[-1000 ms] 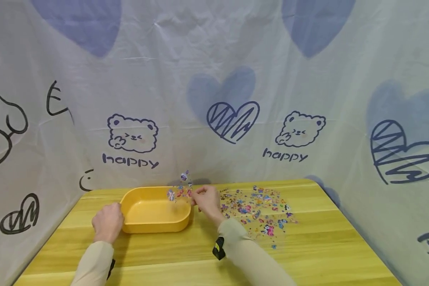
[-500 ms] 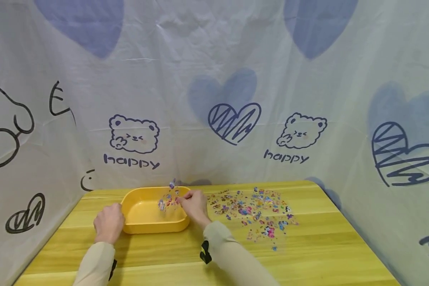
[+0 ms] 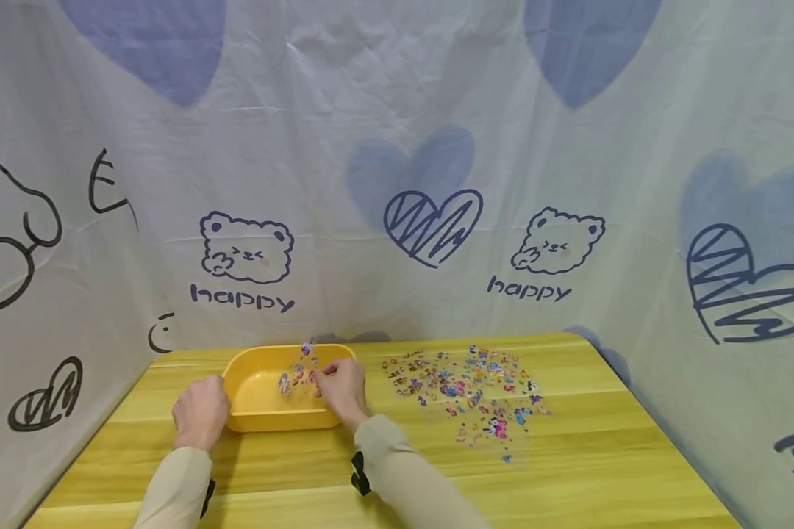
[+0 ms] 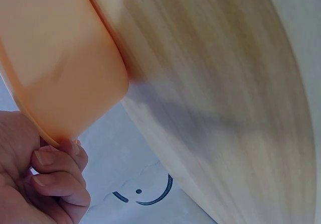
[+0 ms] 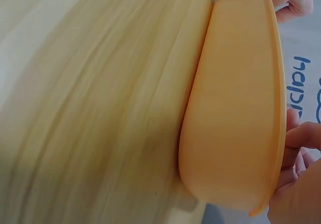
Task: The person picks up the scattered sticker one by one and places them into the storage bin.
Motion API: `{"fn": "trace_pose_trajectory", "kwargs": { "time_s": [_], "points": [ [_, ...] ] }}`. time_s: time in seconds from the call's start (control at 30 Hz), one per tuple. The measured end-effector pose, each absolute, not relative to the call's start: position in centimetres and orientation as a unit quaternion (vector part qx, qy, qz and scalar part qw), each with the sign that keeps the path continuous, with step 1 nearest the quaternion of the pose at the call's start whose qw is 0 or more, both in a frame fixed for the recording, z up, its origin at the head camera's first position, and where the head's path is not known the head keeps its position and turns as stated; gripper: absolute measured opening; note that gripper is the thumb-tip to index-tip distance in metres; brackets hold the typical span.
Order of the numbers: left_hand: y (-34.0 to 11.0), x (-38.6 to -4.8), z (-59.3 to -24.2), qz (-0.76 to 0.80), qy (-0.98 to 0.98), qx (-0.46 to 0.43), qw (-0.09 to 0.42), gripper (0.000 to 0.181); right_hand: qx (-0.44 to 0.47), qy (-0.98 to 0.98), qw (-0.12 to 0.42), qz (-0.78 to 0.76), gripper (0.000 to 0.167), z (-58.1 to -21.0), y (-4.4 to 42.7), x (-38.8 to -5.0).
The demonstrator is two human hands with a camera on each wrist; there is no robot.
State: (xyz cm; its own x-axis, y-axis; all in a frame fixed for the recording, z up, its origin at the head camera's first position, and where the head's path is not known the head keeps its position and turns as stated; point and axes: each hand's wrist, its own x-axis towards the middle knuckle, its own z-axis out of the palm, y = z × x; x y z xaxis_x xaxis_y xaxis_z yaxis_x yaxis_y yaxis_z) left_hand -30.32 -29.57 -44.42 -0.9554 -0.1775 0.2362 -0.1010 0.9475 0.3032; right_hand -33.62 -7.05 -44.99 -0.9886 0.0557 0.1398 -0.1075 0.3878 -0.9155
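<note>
A yellow plastic basin (image 3: 284, 422) stands on the left part of the table. My left hand (image 3: 201, 413) grips its left rim; in the left wrist view the fingers (image 4: 57, 161) curl round the edge. Between thumb and fingers, my right hand (image 3: 344, 388) pinches a clear sticker sheet (image 3: 298, 375) printed with small colourful cartoon figures. That sheet hangs upright over the right half of the basin, its lower part within the rim. In the right wrist view the basin wall (image 5: 233, 103) hides the sheet and some of the right fingers.
Several more clear sticker sheets (image 3: 466, 393) lie spread on the wood-patterned table (image 3: 569, 455), right of the basin. A pale curtain (image 3: 397, 294) with hearts and bears hangs behind the table and on both sides.
My right hand has moved left and slightly down, carrying the sticker sheet from the basin's right rim to above its inside. The left hand has stayed at the left rim.
</note>
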Motion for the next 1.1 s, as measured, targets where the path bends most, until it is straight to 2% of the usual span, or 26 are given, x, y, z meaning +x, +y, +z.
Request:
{"fn": "trace_pose_trajectory", "kwargs": {
  "time_s": [0.17, 0.3, 0.4, 0.5, 0.77, 1.0, 1.1],
  "points": [
    [-29.4, -30.3, -44.4, -0.147, -0.978, 0.072, 0.127, 0.021, 0.035, -0.851, 0.065, 0.519, 0.013, -45.0, -8.0, -33.4],
    [-29.4, -30.2, -44.5, -0.147, -0.979, 0.072, 0.124, 0.019, 0.071, -0.876, 0.052, 0.474, 0.033, -44.7, -8.4, -33.2],
    [-29.5, -30.2, -44.5, -0.146, -0.979, 0.071, 0.125, 0.018, 0.085, -0.904, 0.064, 0.414, 0.051, -44.4, -8.8, -33.2],
    [-29.5, -30.2, -44.4, -0.147, -0.978, 0.068, 0.132, 0.018, 0.088, -0.928, 0.073, 0.355, 0.055, -44.0, -9.0, -33.2],
    [-29.5, -30.2, -44.4, -0.150, -0.977, 0.069, 0.135, 0.019, 0.074, -0.922, 0.004, 0.380, 0.052, -43.6, -8.8, -33.3],
    [-29.4, -30.3, -44.4, -0.147, -0.978, 0.073, 0.130, 0.020, 0.051, -0.897, 0.009, 0.439, 0.034, -43.7, -9.3, -33.6],
    [-29.4, -30.1, -44.4, -0.148, -0.978, 0.074, 0.129, 0.019, 0.051, -0.915, 0.015, 0.400, 0.037, -43.6, -9.8, -33.6]
  ]
}}
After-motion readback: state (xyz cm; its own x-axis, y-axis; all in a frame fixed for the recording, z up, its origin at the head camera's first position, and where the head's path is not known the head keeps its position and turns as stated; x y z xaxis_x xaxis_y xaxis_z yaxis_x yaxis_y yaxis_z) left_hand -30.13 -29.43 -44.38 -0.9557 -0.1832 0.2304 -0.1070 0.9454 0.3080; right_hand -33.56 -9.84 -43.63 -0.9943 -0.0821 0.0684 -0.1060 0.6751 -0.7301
